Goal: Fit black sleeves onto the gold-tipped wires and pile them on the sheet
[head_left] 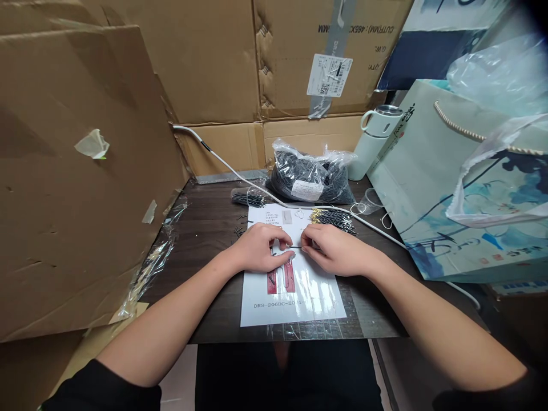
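A thin black wire (296, 247) spans the short gap between my two hands, above a printed white sheet. My left hand (264, 246) is curled, with its thumb and fingertips closed around the wire's left end. Pinching the other end is my right hand (334, 249), its fingers bent inward. Under my left hand, a red printed picture (287, 279) shows on the sheet (308, 302), with small black pieces on it. More short black pieces (238, 231) lie on the dark table left of the paper. What sits inside my curled fingers is hidden.
Behind the hands lies a bundle of black wires with gold-coloured ends (331, 218). A clear bag of black parts (312, 174), a black bundle (248, 197) and a white cable (240, 176) are farther back. A bottle (372, 142) and paper bag (479, 188) stand right; cardboard (81, 188) walls the left.
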A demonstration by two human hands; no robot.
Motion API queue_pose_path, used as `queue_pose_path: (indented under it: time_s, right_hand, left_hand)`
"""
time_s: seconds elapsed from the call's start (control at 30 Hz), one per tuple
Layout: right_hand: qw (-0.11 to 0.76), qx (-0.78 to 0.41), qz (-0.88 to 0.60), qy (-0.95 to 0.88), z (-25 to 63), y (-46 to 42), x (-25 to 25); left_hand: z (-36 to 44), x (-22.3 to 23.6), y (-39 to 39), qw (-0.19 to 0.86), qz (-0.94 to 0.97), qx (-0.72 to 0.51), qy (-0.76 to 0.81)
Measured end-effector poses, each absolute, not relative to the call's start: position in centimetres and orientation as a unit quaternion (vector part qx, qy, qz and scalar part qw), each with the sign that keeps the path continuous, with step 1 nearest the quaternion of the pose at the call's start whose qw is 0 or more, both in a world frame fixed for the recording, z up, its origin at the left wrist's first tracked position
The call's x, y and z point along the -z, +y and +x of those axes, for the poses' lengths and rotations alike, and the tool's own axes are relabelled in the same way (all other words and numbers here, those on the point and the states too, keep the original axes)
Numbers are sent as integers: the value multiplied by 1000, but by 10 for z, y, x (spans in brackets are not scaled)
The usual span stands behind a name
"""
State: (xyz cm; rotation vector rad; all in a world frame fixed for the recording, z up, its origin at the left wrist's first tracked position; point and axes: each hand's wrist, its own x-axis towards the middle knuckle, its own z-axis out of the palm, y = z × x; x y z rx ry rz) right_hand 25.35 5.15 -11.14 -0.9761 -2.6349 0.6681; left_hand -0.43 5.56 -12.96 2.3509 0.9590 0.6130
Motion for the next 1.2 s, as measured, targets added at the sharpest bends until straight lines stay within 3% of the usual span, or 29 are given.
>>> queue_pose_path:
  time_s: [0.53, 0.67, 0.83, 1.07, 1.2]
  right_hand:
    - [48, -300, -285, -909, 250, 42, 104]
    - [80, -206, -373, -901, 256, 51, 105]
    - [42, -93, -467, -878, 265, 63, 113]
    - [18, -78, -483, -872, 264, 68, 117]
    - [-2, -68, -483, -873, 261, 67, 116]
  left_hand:
    - [-29, 120, 78, 156, 838, -168, 495]
    - [-26, 125, 77, 148, 843, -165, 490]
    - [-27, 124, 77, 157, 840, -176, 488]
    - [-39, 109, 78, 300, 851, -132, 410]
    - [-39, 106, 79, 326, 857, -119, 381]
